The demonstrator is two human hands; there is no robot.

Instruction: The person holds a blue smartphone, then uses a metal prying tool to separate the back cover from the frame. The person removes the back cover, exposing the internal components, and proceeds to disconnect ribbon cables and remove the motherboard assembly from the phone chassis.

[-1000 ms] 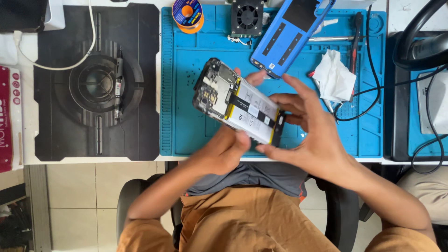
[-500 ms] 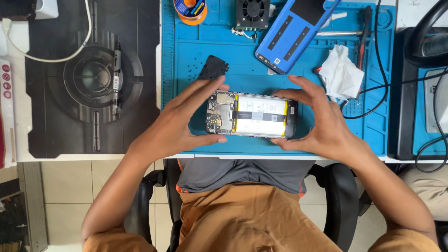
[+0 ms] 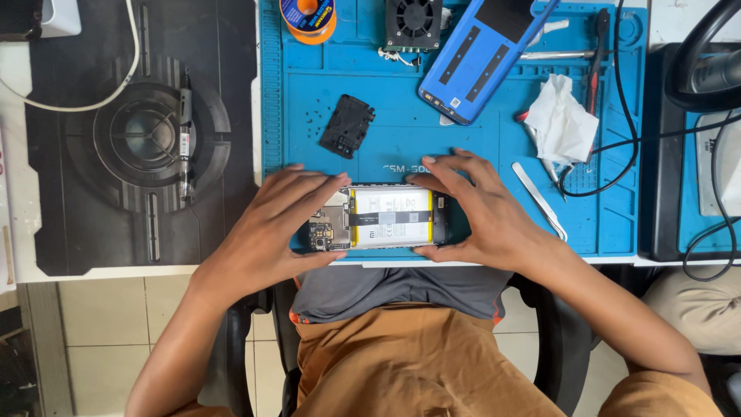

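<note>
Hands — left hand (image 3: 266,232) and right hand (image 3: 482,216) — each had a grip clamped on the opened phone (image 3: 378,218), at the blue mat's (image 3: 401,147) near edge.

A small white label (image 3: 454,103) sits on the lower corner of the blue back cover (image 3: 482,58), which lies tilted at the top of the blue mat (image 3: 401,147). The round solder spool (image 3: 308,17) carries a blue and yellow label.

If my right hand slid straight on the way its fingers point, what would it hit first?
The right hand points left along the opened phone it already grips; beyond that, probably the left hand at the other end.
</note>
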